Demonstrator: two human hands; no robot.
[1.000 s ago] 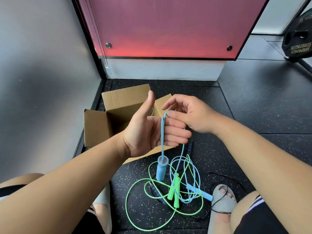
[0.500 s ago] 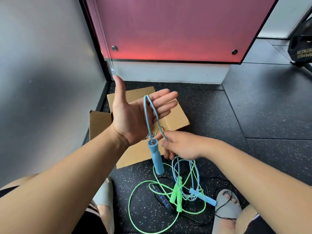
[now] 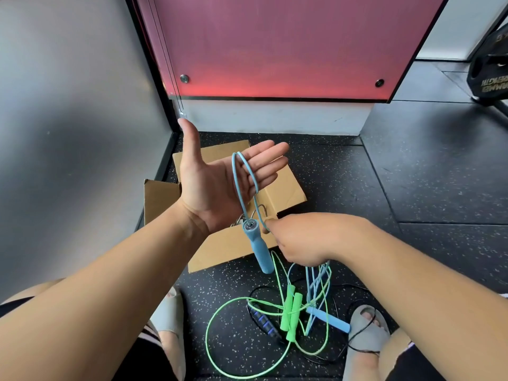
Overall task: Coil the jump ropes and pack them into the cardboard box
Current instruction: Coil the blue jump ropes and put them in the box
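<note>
**While a blue rope is wound round one hand, two more wait on the floor**

As a head-worn camera looks down, a seated person is at the coiling step. The left hand [image 3: 217,188] is held up flat with its palm to the camera, fingers straight and together and thumb raised. One loop of the blue jump rope [image 3: 258,251] hangs over the fingers, and one handle dangles below the wrist. The right hand [image 3: 299,240], lower and to the right, pinches the blue cord between thumb and fingertip, just beside that handle. The rest of the cord trails to the floor [image 3: 412,188], where its second handle lies (tangled among the other ropes).

Only the first turn looks made. The next move probably calls for carrying the cord up and over the left fingers again. Light tension would stop the loop slipping, and the cord has to pull free of the tangle.

The cardboard box [image 3: 220,248] stands open on the floor just behind the hands. Something thin and pale shows inside, perhaps a rope already packed, but the wrist hides most of it. The green jump rope [image 3: 291,316] sprawls uncoiled nearer the camera, its two handles side by side. A black jump rope [image 3: 264,323] with a blue-banded handle lies tangled with it.
</note>
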